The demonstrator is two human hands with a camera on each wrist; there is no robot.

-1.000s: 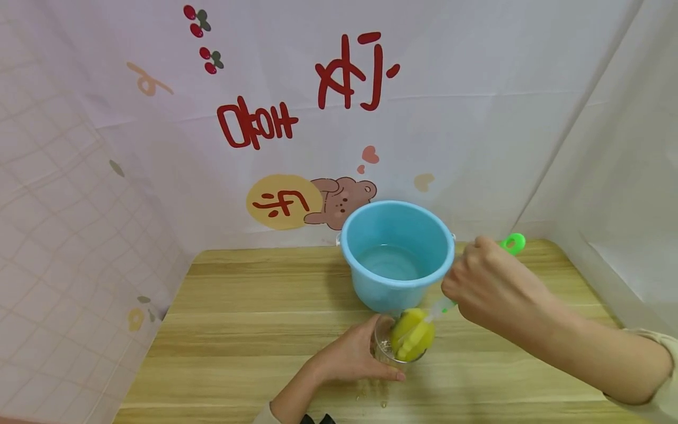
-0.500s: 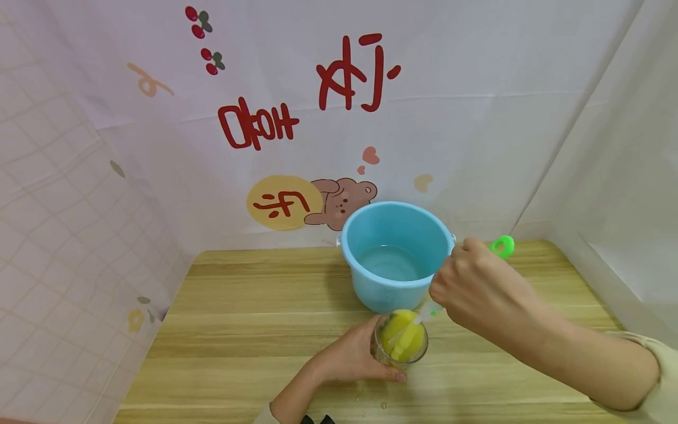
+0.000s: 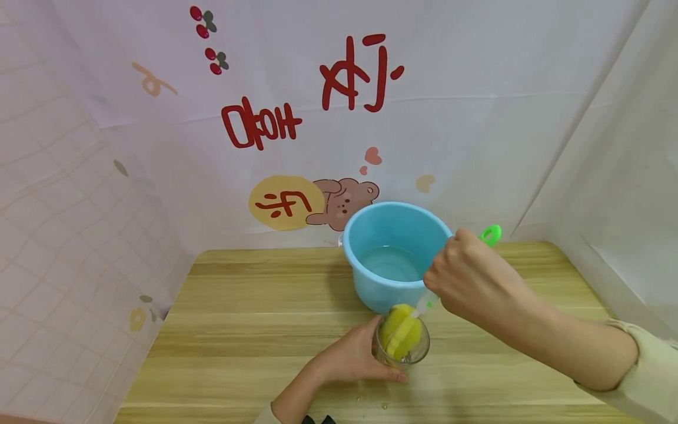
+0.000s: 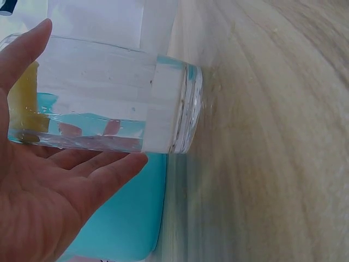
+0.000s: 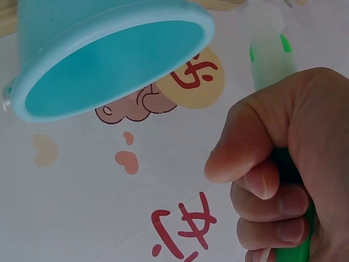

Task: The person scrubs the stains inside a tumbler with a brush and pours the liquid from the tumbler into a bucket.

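Observation:
My left hand holds a clear drinking glass from the side, thumb on the near side, fingers on the far side. In the left wrist view the glass is see-through and its thick base is just off or on the table; I cannot tell which. My right hand grips a sponge brush by its green and white handle, fist wrapped round it. The brush's yellow sponge head sits in the mouth of the glass. In the right wrist view, curled fingers wrap the green grip.
A light blue bucket with water in it stands just behind the glass, near the back wall cloth. Small water drops lie on the wood-grain table in front of the left hand. Cloth walls close off both sides.
My right hand has moved left and slightly up with the brush. The sponge, earlier partly over the right rim, now sits deeper inside the glass. My left hand stays nearly still.

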